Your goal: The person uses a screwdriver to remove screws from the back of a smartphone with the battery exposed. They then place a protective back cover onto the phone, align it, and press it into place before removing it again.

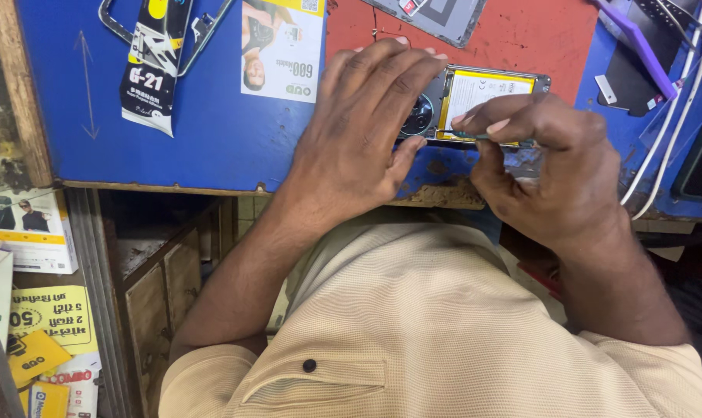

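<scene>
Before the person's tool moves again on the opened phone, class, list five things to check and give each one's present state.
1. Left hand steadies the opened phone, palm flat over its camera end: ok.
2. Right hand holds the thin tool in a fingertip grip: ok.
3. Tool tip lies at the battery lower edge: ok; exact contact cannot tell.
4. Phone lies fully on the blue bench top: ok, though close to its front edge.
5. White cables clear of the hands: ok.
</scene>
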